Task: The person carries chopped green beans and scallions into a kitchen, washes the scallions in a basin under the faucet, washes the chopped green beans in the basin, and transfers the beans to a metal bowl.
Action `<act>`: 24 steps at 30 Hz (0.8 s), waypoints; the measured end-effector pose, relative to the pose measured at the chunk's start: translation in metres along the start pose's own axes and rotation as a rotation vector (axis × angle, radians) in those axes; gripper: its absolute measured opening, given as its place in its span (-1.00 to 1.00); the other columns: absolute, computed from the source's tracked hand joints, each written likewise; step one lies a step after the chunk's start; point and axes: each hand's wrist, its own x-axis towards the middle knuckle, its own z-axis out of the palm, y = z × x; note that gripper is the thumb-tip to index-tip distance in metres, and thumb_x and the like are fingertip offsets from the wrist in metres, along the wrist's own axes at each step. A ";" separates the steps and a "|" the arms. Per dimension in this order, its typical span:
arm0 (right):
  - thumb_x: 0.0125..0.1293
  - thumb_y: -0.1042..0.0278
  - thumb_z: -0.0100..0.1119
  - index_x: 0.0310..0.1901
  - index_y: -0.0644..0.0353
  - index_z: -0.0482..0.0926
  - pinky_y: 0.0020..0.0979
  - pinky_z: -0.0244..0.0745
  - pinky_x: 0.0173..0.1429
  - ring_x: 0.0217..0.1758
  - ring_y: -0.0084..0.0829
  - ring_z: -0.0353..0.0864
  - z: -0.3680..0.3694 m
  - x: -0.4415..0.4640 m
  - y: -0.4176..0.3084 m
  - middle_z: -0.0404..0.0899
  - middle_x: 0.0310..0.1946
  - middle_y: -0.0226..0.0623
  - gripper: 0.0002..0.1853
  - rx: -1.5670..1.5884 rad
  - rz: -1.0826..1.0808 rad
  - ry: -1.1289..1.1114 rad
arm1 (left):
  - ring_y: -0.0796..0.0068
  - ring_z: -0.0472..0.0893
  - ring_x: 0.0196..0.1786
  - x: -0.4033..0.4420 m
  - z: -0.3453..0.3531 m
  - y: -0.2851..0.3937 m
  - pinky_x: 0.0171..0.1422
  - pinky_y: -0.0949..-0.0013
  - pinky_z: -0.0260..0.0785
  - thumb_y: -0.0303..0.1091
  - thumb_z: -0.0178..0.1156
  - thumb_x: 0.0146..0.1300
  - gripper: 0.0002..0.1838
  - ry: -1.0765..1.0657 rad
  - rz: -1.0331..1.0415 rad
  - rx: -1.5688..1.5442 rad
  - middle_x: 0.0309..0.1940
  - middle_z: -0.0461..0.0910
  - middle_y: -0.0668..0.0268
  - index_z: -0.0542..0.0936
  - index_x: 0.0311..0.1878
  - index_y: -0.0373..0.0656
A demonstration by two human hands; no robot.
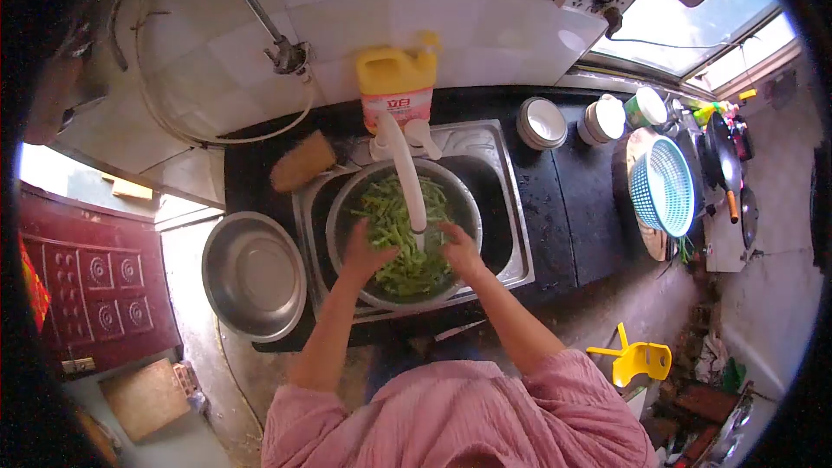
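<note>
A steel basin [472,199] sits in the sink [516,234], filled with long, thin green vegetable pieces [403,273] that look like green beans. Above it arches a white faucet [406,169], its spout pointing down at the vegetables. My left hand [364,253] is at the basin's left side, thumb and fingers apart, against the vegetables. On the opposite side, near the spout, my right hand [459,251] has its fingers spread at the edge of the pile. Neither hand is closed around anything I can make out.
A second steel basin [254,276] stands left of the sink. Behind are a yellow detergent jug [394,87] and a brown sponge-like block [303,161]. Stacked bowls [543,124], a blue colander [663,186] and a wok [721,156] are to the right.
</note>
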 end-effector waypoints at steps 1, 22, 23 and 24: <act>0.00 0.60 0.05 0.21 0.17 0.29 -0.37 0.30 0.16 0.09 -0.30 0.42 -0.008 0.003 0.013 0.41 0.08 -0.11 -0.37 0.059 0.034 0.056 | 0.15 0.27 0.25 0.007 0.010 -0.048 0.33 0.18 0.10 -0.13 0.43 -0.13 -0.03 0.103 -0.098 -0.070 0.23 0.22 0.02 0.12 0.31 -0.24; 0.14 0.51 0.08 0.30 0.11 0.16 -0.43 0.31 0.10 0.12 -0.45 0.34 0.011 -0.024 -0.041 0.34 0.13 -0.21 -0.35 0.102 0.056 -0.155 | 0.10 0.26 0.30 0.034 -0.003 0.018 0.33 0.19 0.14 -0.26 0.42 -0.17 0.03 -0.148 0.234 0.361 0.21 0.27 0.02 0.03 0.36 -0.14; 0.14 0.51 0.08 0.31 0.12 0.15 -0.40 0.28 0.16 0.18 -0.42 0.31 0.002 -0.022 -0.035 0.31 0.16 -0.18 -0.35 0.096 0.117 -0.123 | 0.10 0.24 0.31 0.044 -0.009 0.021 0.34 0.18 0.13 -0.24 0.43 -0.19 0.06 -0.101 0.153 0.420 0.24 0.23 0.02 0.01 0.38 -0.10; 0.14 0.51 0.09 0.32 0.11 0.12 -0.38 0.27 0.18 0.21 -0.40 0.27 -0.005 -0.015 -0.023 0.28 0.19 -0.17 -0.32 -0.062 -0.035 -0.016 | 0.09 0.22 0.32 0.052 -0.015 0.020 0.35 0.17 0.12 -0.21 0.44 -0.21 0.09 -0.051 0.073 0.479 0.27 0.19 0.02 -0.01 0.39 -0.06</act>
